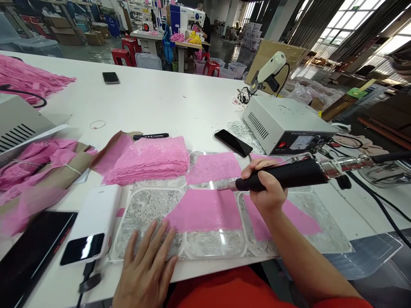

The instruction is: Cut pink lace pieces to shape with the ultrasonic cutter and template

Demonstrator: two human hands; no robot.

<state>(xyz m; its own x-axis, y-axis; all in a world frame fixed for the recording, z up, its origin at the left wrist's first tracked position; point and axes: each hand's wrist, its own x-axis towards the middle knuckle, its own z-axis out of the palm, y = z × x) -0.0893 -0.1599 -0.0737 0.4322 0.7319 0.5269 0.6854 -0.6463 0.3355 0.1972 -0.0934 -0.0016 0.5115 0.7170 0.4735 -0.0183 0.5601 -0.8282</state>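
My right hand (pixel 268 184) is wrapped round the black handle of a corded tool (pixel 289 174). Its metal tip meets the upper edge of a smooth pink fabric piece (pixel 208 209), which lies on a clear, marbled plastic sheet (pixel 149 207). Flat and with fingers spread, my left hand (pixel 149 261) rests at the sheet's front left, its fingertips by the fabric's left corner. Behind lies a pink lace piece (pixel 213 167); to its left is a stack of pink lace (pixel 150 158). Another pink piece (pixel 298 216) lies partly under my right forearm.
A grey control box (pixel 285 122) and a black phone (pixel 233 142) stand behind the tool. At left are a white power bank (pixel 96 214), a dark phone (pixel 32 256) and bundled pink fabric (pixel 41 171). Black cables (pixel 379 201) run off right.
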